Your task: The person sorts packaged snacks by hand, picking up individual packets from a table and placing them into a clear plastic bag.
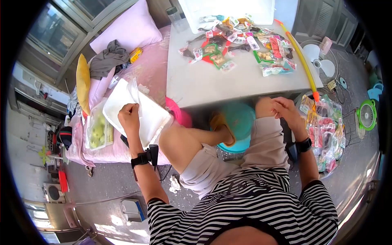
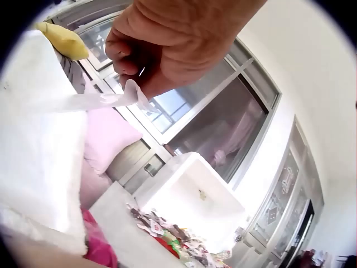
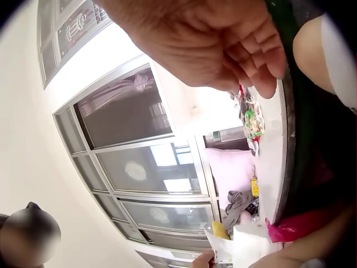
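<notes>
My left hand (image 1: 130, 118) pinches a thin, translucent plastic piece (image 2: 100, 101) between thumb and curled fingers. The plastic trails over a white box (image 1: 118, 102) at the edge of the pink bed; whether it is a bag or a sheet I cannot tell. Above the right knee, my right hand (image 1: 288, 114) hangs with loosely bent fingers and holds nothing. Small sealed food packets (image 1: 245, 38) lie in a loose heap on the white table (image 1: 196, 85), beyond both hands. In the right wrist view the packets (image 3: 254, 123) show past the right fingertips.
A white foam box (image 1: 228, 8) stands at the table's back. Along the table's right side lies a yellow stick (image 1: 302, 57) with orange ends. Many more packets (image 1: 326, 134) fill a container at the right. A teal basin (image 1: 241, 122) sits between the legs; bagged green fruit (image 1: 98, 130) rests on the bed.
</notes>
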